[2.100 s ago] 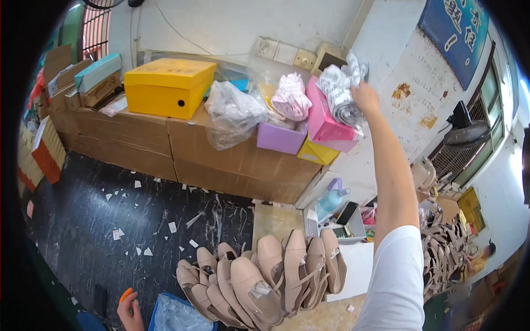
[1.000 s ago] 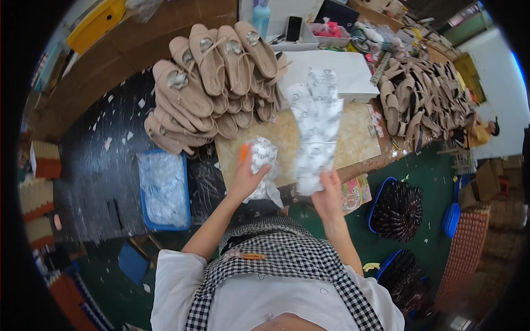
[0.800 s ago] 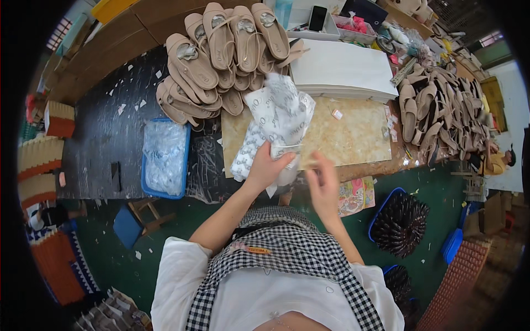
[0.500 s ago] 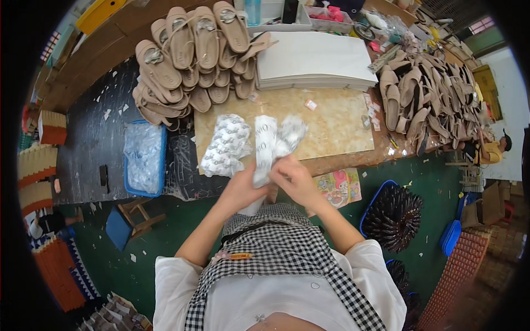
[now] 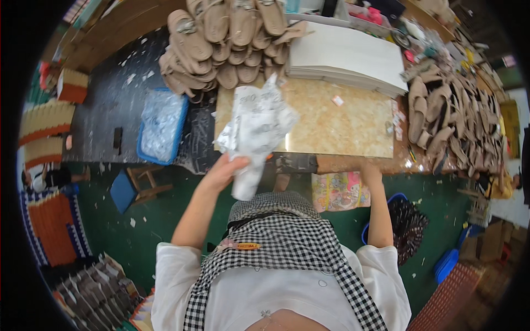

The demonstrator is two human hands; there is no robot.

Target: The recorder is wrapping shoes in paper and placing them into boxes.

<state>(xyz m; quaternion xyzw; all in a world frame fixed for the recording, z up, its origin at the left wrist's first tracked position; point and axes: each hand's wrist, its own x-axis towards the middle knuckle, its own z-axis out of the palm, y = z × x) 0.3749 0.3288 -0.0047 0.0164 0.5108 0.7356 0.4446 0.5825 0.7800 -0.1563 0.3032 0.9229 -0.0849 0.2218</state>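
Observation:
My left hand (image 5: 222, 172) is closed around the lower part of a white printed tissue paper wrap (image 5: 255, 124), raised in front of the table. The paper looks crumpled and twisted, and it hides the white bundle that lay on the tan board (image 5: 342, 129). Well apart from it, my right hand (image 5: 370, 174) is at the table's front edge, beside a colourful cartoon-patterned pad (image 5: 339, 190). Its fingers are blurred and partly hidden, so what they hold, if anything, does not show.
Beige shoes (image 5: 243, 25) are heaped at the back left, next to a stack of white sheets (image 5: 348, 52). More beige shoes (image 5: 441, 105) pile up on the right. A blue basket (image 5: 180, 135) of clear plastic bags is on the left, above a blue-seated stool (image 5: 122, 193).
My right hand has let go of the paper and moved right to the table edge. My left hand still grips the paper, which now spreads wider. The whole view has shifted.

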